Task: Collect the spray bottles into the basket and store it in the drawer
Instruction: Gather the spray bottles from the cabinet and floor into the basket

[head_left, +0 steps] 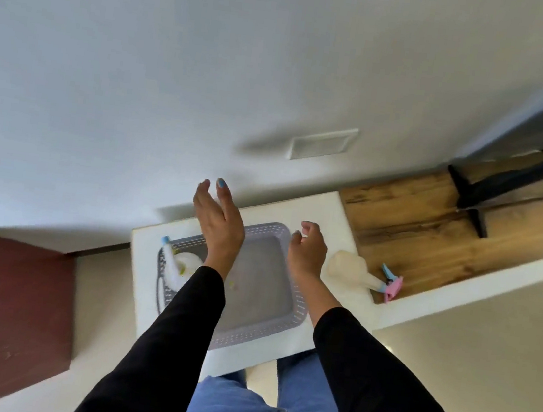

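A grey perforated basket (257,328) sits on a white cabinet top (331,210). Inside it at the left end lies a white spray bottle with a blue nozzle (176,264), partly hidden by my left arm. My left hand (218,219) hovers above the basket's far left part, fingers straight and spread, holding nothing. My right hand (307,250) hangs over the basket's far right corner with loosely curled fingers, also empty. Just right of that hand, a cream spray bottle with a pink and blue trigger (354,272) lies on its side on the cabinet top.
A wooden surface (432,234) with a black bracket adjoins the cabinet on the right. A dark red box (11,310) stands on the floor to the left. A white wall with a vent (323,143) rises behind. My jeans show below.
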